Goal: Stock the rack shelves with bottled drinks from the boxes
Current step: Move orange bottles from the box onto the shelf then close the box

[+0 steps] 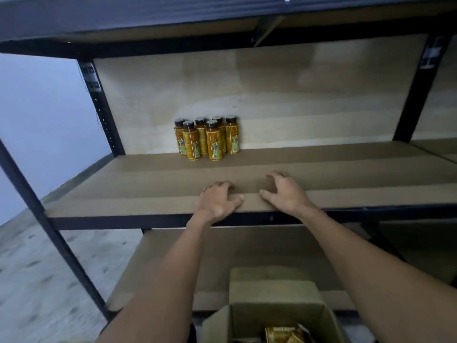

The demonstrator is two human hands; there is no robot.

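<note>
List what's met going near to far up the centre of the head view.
Open cardboard box → lower shelf → left hand and right hand, side by side at the middle shelf front edge → six bottles clustered at that shelf's back → back panel.

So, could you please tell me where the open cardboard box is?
In the head view, the open cardboard box sits bottom centre-right, below the shelf holding the bottled drinks.
</note>
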